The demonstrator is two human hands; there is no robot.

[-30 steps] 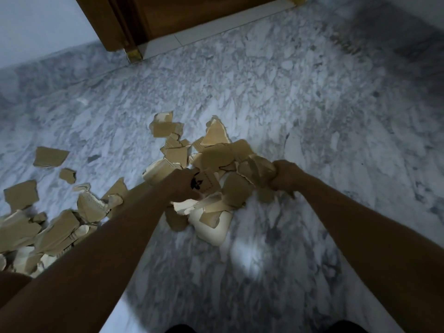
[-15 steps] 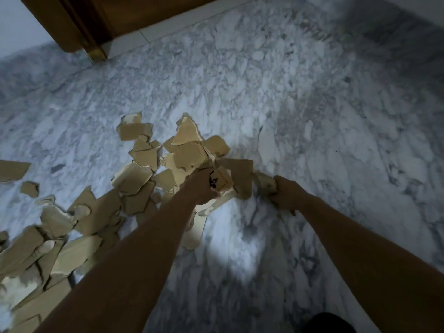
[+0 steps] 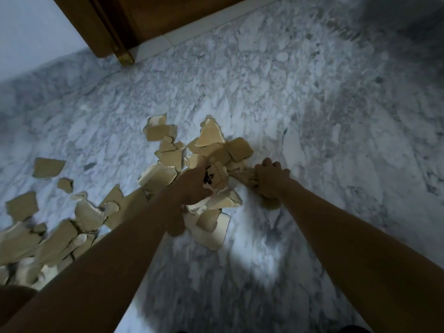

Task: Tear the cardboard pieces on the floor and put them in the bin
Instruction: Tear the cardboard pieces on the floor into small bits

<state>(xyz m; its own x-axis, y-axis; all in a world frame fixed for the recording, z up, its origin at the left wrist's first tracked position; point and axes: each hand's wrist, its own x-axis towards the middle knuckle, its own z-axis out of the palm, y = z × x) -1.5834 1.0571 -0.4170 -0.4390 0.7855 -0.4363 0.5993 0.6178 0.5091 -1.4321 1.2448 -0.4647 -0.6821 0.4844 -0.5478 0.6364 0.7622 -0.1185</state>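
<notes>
Torn brown cardboard pieces (image 3: 211, 145) lie heaped on the marble floor in the middle of the view. My left hand (image 3: 192, 186) grips a cardboard piece with a black print (image 3: 215, 177). My right hand (image 3: 270, 181) is closed on a crumpled cardboard piece (image 3: 242, 175) at the heap's right edge. A flat pale piece (image 3: 211, 230) lies just below my left hand. More torn scraps (image 3: 60, 236) trail off toward the lower left. No bin is in view.
The grey-white marble floor (image 3: 324, 116) stretches to the right and toward me. A brown wooden door frame (image 3: 105, 30) stands at the top left beside a pale wall (image 3: 31, 32). Single scraps (image 3: 48, 167) lie apart at the left.
The view has swung and the heap appears further right. Both hands keep their grips on cardboard at the heap, the right hand now closer to the left.
</notes>
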